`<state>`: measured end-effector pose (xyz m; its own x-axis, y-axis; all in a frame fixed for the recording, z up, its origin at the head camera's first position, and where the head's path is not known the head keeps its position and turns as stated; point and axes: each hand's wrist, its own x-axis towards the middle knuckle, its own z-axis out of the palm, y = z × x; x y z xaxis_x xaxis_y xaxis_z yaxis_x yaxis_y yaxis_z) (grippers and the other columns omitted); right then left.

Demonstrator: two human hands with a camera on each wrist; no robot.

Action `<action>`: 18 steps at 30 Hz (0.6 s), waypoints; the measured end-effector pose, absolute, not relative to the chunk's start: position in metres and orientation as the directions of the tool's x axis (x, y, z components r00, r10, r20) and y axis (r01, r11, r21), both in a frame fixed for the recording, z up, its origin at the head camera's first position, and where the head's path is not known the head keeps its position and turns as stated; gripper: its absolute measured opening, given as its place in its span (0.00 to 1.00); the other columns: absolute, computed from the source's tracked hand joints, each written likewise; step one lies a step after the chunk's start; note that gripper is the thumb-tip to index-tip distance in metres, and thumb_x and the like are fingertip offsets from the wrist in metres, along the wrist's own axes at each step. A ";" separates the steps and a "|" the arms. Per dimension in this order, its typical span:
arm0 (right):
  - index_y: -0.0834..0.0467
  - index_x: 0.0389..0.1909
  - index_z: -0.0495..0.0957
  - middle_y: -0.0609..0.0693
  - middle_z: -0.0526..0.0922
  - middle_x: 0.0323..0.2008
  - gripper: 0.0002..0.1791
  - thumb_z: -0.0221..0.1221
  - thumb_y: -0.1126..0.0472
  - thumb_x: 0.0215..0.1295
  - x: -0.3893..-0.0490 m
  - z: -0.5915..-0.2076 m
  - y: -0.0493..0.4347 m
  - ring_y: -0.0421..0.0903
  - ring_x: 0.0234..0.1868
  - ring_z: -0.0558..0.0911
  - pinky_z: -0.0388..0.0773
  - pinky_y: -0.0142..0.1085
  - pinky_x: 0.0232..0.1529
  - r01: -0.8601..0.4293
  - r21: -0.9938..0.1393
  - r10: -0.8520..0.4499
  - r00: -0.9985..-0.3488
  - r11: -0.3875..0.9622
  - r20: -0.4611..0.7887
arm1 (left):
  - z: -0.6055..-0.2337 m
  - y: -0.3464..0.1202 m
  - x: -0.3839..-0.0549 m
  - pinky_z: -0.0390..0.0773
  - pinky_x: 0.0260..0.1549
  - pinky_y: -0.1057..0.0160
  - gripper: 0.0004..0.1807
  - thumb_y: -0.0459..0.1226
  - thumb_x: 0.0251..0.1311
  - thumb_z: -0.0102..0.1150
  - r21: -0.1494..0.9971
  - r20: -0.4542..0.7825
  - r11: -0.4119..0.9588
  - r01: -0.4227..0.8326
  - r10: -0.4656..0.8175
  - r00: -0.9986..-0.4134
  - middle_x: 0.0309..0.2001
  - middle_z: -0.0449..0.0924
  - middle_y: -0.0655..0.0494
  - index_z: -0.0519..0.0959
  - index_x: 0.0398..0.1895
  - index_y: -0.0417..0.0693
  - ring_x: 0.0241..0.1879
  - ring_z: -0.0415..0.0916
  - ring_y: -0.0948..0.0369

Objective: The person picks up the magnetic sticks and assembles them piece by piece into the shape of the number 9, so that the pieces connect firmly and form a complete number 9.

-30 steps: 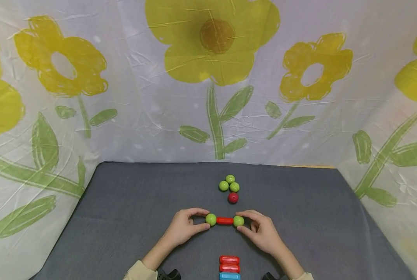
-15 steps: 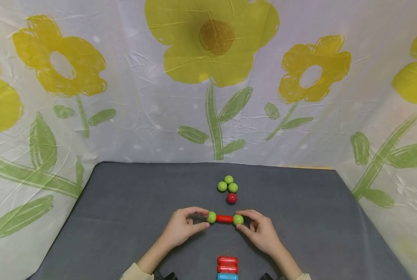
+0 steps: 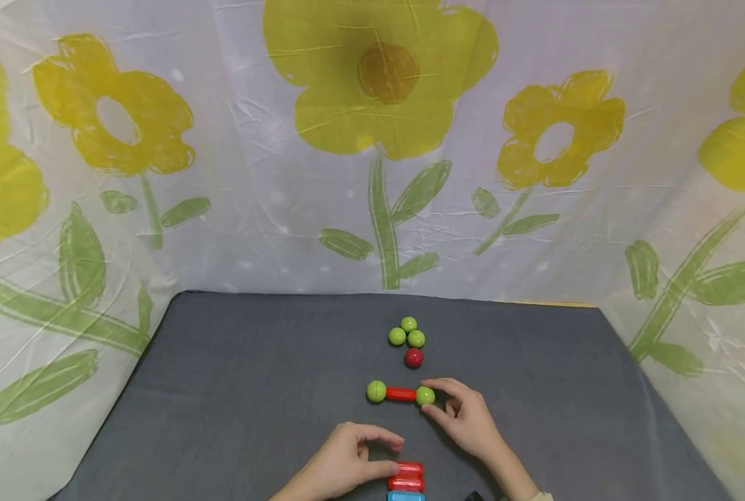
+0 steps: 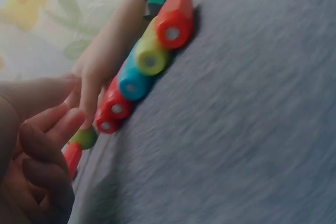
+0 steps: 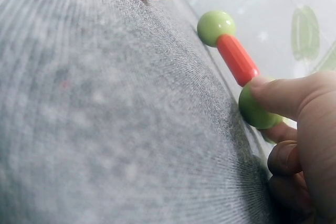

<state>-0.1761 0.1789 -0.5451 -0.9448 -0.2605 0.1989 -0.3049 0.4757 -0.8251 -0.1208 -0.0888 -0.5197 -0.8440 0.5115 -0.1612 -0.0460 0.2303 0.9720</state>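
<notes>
At the head view's lower center, your right hand [image 3: 469,419] has its grip clamped on one green ball [image 3: 425,396] of a ball-ended red rod [image 3: 401,394]. Only the left wrist view adds a yellow bar [image 4: 151,56], upper center. The head view's bottom edge cuts off the blue bar [image 3: 406,497]. Your left hand [image 3: 347,460], grip apart, overlaps the red bars [image 3: 412,469]; contact is unclear.

Head view: blue rod [image 3: 406,496] cut by bottom edge; left hand [image 3: 349,459] overlaps far red rod [image 3: 412,468], contact unclear. Right wrist view: right hand [image 5: 319,129] cut off, hides part of green ball [image 5: 254,107].
</notes>
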 end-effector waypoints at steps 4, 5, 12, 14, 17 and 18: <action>0.49 0.55 0.88 0.45 0.88 0.48 0.20 0.76 0.58 0.63 -0.176 -0.546 0.179 0.31 0.13 0.62 0.63 0.27 0.15 -0.302 -0.827 -0.262 -0.945 0.475 0.194 | -0.528 -0.085 -0.116 0.55 0.12 0.72 0.13 0.43 0.60 0.79 0.965 -0.224 0.232 -0.123 0.484 -0.846 0.30 0.88 0.63 0.92 0.48 0.53 0.10 0.52 0.70; 0.48 0.56 0.88 0.45 0.88 0.49 0.20 0.76 0.58 0.63 -0.176 -0.546 0.179 0.31 0.13 0.62 0.63 0.28 0.15 -0.301 -0.827 -0.263 -0.945 0.475 0.194 | -0.530 -0.084 -0.116 0.55 0.12 0.71 0.13 0.43 0.60 0.79 0.962 -0.236 0.236 -0.135 0.479 -0.845 0.26 0.85 0.64 0.92 0.47 0.54 0.10 0.53 0.70; 0.47 0.56 0.88 0.45 0.88 0.49 0.20 0.77 0.57 0.63 -0.176 -0.546 0.180 0.31 0.13 0.63 0.63 0.28 0.15 -0.295 -0.822 -0.258 -0.948 0.488 0.187 | -0.533 -0.081 -0.112 0.54 0.11 0.71 0.10 0.40 0.60 0.78 0.963 -0.234 0.234 -0.135 0.474 -0.849 0.13 0.69 0.65 0.92 0.45 0.55 0.09 0.52 0.70; 0.47 0.56 0.88 0.45 0.88 0.49 0.20 0.76 0.57 0.63 -0.176 -0.546 0.180 0.31 0.13 0.62 0.63 0.28 0.15 -0.295 -0.820 -0.259 -0.948 0.490 0.186 | -0.534 -0.081 -0.112 0.54 0.11 0.71 0.10 0.39 0.60 0.78 0.963 -0.227 0.239 -0.124 0.474 -0.851 0.13 0.69 0.65 0.92 0.45 0.55 0.10 0.51 0.70; 0.48 0.56 0.88 0.45 0.88 0.49 0.20 0.76 0.57 0.63 -0.176 -0.545 0.180 0.31 0.13 0.62 0.63 0.28 0.15 -0.298 -0.822 -0.263 -0.946 0.485 0.188 | -0.535 -0.082 -0.113 0.54 0.11 0.71 0.09 0.39 0.62 0.77 0.962 -0.220 0.252 -0.109 0.472 -0.853 0.13 0.67 0.65 0.92 0.45 0.55 0.10 0.51 0.70; 0.48 0.56 0.88 0.46 0.88 0.49 0.20 0.76 0.57 0.63 -0.176 -0.545 0.180 0.31 0.13 0.62 0.63 0.28 0.15 -0.300 -0.823 -0.265 -0.945 0.483 0.189 | -0.536 -0.082 -0.113 0.54 0.11 0.71 0.09 0.39 0.62 0.76 0.961 -0.216 0.256 -0.102 0.473 -0.854 0.13 0.67 0.66 0.92 0.45 0.56 0.10 0.51 0.70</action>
